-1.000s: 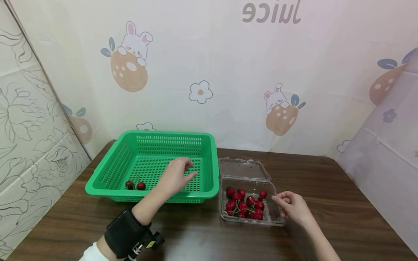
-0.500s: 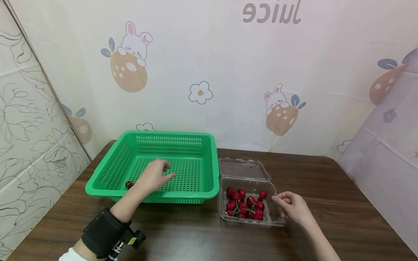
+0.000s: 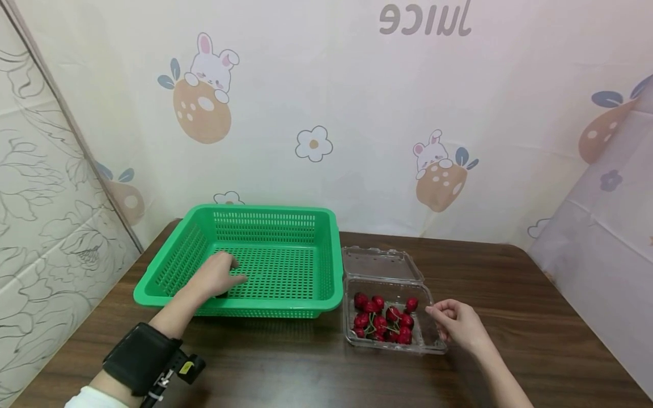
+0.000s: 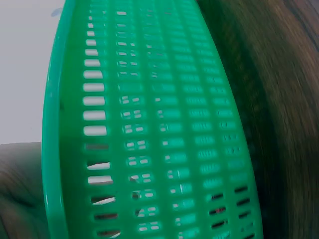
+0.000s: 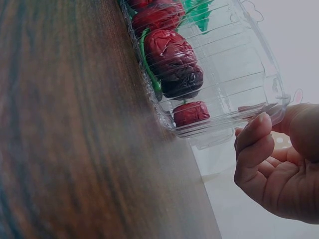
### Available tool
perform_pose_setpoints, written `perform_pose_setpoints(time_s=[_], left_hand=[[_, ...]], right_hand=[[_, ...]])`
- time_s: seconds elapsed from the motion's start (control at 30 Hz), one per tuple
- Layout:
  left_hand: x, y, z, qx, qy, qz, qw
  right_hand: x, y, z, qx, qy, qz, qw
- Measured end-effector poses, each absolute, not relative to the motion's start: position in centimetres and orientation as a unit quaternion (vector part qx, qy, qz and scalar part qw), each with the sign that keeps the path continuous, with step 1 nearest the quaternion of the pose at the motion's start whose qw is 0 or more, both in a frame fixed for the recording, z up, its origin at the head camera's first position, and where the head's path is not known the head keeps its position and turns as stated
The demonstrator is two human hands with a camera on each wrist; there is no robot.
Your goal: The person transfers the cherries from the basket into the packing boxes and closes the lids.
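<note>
Green basket (image 3: 265, 304), deep red cherries (image 3: 380, 323) (green stems (image 5: 149, 74)), brown wood-grain table (image 3: 285, 362), pale backdrop (image 3: 357, 85) printed with rabbits (image 3: 211, 73) and flowers (image 3: 313, 144)

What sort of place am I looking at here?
Probably a makeshift indoor recording corner: a wood-grain table stands before a creased backdrop printed with cartoon rabbits, and a wrist-strapped camera suggests filming. The wider room isn't shown.

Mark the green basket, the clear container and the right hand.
Green basket (image 3: 285, 305): head view, on its front rim.
Clear container (image 3: 393, 345): head view, on its front rim.
Right hand (image 3: 457, 324): head view, on its middle.
</note>
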State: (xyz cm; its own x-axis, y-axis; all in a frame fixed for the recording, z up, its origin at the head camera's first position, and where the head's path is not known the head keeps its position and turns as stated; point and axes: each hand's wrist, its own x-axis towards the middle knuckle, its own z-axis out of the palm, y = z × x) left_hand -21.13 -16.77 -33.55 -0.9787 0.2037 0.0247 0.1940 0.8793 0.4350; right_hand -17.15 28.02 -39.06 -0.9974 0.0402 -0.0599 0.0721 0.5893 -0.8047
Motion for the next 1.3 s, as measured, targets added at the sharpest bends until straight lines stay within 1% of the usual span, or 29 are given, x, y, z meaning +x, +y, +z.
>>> perform_pose_setpoints(time_s=[0.27,0.7,1.0,1.3], left_hand=[[-21.5,-18.7,-33.5,0.089,0.974,0.199,0.063],[-21.9,-21.0,-33.6,0.087,0.974,0.177,0.114],[-22.1,-21.7,-34.0,0.078,0.973,0.171,0.133],[-22.1,-22.0,-34.3,0.089,0.973,0.177,0.117]], right_hand=[[-17.0,28.0,-39.1,0.029,0.891,-0.454,0.019],[-16.9,28.0,-39.1,0.03,0.891,-0.453,0.016],[-17.0,27.9,-39.1,0.026,0.893,-0.449,0.016],[-16.9,27.9,-39.0,0.025,0.893,-0.449,0.019]])
